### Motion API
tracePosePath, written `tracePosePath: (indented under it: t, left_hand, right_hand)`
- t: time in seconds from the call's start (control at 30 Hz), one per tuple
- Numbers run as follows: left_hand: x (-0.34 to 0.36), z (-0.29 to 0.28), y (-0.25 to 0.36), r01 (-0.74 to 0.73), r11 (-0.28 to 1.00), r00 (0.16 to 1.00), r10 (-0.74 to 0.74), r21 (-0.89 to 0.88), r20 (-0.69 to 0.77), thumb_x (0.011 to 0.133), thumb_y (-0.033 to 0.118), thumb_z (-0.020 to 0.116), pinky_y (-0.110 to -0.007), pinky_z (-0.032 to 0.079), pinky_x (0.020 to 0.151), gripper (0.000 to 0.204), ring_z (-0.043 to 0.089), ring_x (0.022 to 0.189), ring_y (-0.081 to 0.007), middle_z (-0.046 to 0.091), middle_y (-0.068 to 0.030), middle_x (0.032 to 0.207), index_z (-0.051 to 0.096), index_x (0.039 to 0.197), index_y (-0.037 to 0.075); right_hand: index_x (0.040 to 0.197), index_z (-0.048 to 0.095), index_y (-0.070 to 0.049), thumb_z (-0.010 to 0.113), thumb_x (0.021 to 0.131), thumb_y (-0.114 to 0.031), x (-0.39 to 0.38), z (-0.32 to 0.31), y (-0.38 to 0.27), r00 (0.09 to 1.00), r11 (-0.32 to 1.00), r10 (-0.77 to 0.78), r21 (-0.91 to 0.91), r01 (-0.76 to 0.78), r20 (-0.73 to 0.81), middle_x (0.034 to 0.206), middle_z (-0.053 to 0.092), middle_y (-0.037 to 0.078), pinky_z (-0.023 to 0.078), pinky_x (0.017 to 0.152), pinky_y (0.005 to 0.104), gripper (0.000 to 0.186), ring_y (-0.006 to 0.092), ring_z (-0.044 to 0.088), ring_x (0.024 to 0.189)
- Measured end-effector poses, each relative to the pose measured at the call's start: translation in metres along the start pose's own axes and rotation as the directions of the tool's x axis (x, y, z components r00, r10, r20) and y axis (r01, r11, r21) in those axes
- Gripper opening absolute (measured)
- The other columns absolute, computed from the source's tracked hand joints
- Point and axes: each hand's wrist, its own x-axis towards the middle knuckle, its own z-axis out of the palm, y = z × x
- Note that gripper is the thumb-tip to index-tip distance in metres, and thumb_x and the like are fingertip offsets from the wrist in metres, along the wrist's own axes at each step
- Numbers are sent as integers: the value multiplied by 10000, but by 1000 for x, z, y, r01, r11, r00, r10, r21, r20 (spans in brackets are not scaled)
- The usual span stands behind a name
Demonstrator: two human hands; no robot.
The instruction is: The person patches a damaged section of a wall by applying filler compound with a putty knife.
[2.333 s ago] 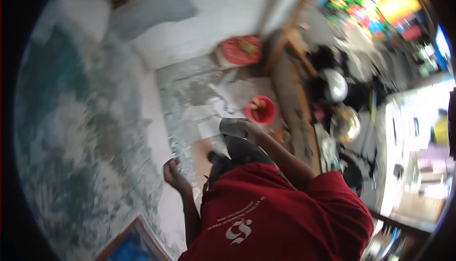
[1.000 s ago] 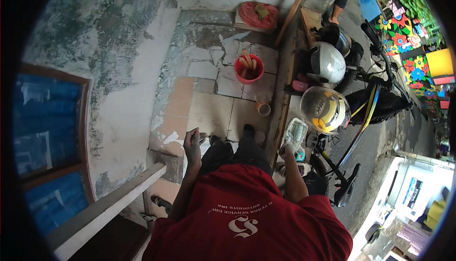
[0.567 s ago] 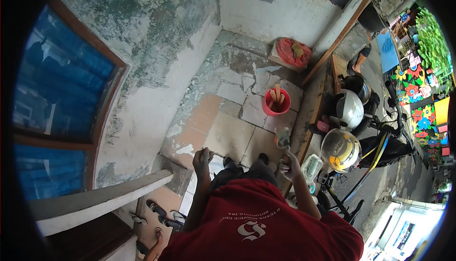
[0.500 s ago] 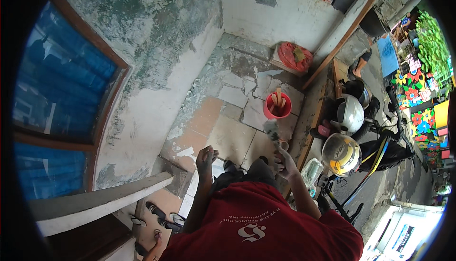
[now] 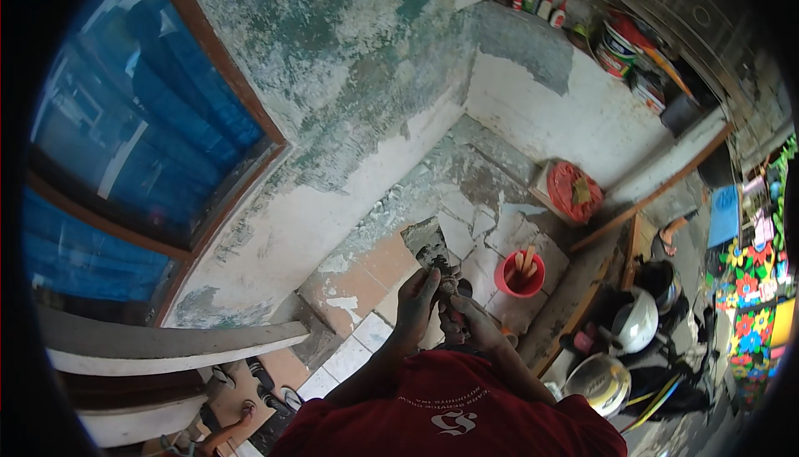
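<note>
My left hand (image 5: 416,307) and my right hand (image 5: 466,315) are close together at the centre, just above my red shirt, both closed on a scraper or trowel (image 5: 426,242). Its flat grey blade, smeared with dark material, points up and away from me. My left fingers are at the base of the blade; my right hand is lower, around the handle, which is mostly hidden. A red bucket (image 5: 506,285) holding wooden-handled tools stands on the cracked tiles (image 5: 358,349) just to the right and beyond my hands.
A peeling wall (image 5: 349,74), blue-curtained window (image 5: 141,124) and concrete ledge (image 5: 175,336) are at left. A red bundle (image 5: 573,195) sits in the far corner below a cluttered shelf (image 5: 616,49). Helmets (image 5: 632,324) and a bicycle line the right. People's limbs show at right (image 5: 670,236) and lower left (image 5: 233,428).
The view has swung toward the left wall and up to the shelf. My hands have come together on the scraper, which was in my right hand alone half a second ago.
</note>
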Motion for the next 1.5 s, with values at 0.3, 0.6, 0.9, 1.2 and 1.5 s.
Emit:
tracePosePath:
  t: [0.3,0.6,0.9,1.2,1.5]
  left_hand:
    - [101,56,25,-55,998,998,56,31,-30,925,132,471,-313,489,836,264,591,992,-240,597,-171,1048,518,1083,-75]
    - [102,42,8,98,973,985,-65,-208,158,907,128,512,-315,486,815,189,588,933,-176,585,-119,1040,532,1027,-16]
    - [41,-16,-91,448,883,894,-444,-142,60,900,193,527,-362,429,931,298,534,1076,-255,536,-167,1156,485,1120,-4]
    - [-54,-70,-218,509,784,858,-494,355,-142,893,278,550,-302,493,793,352,603,894,-164,588,-108,1061,525,1095,-9]
    - [-164,-76,-361,708,601,694,-690,372,-206,895,261,538,-349,475,782,473,592,962,-235,530,-114,1181,368,1285,56]
  right_hand:
    - [869,466,-46,459,919,-226,47,-20,-125,999,932,-33,-360,35,10,575,419,-1,322,391,215,187,80,389,427]
    - [854,426,-69,481,908,-148,25,-27,-101,981,978,-181,-118,171,-74,550,394,-15,283,359,198,111,53,346,403]
    - [710,505,-60,546,878,-243,-73,-105,48,523,712,-540,-690,-134,-659,557,502,29,348,412,243,252,83,471,461]
    - [968,627,-106,530,852,-241,-254,-241,257,-48,552,-632,-406,-729,-773,964,581,153,432,734,434,203,340,563,890]
    - [964,610,-96,538,837,-198,-274,-342,327,22,534,-606,-426,-730,-796,957,553,172,441,722,464,178,358,562,888]
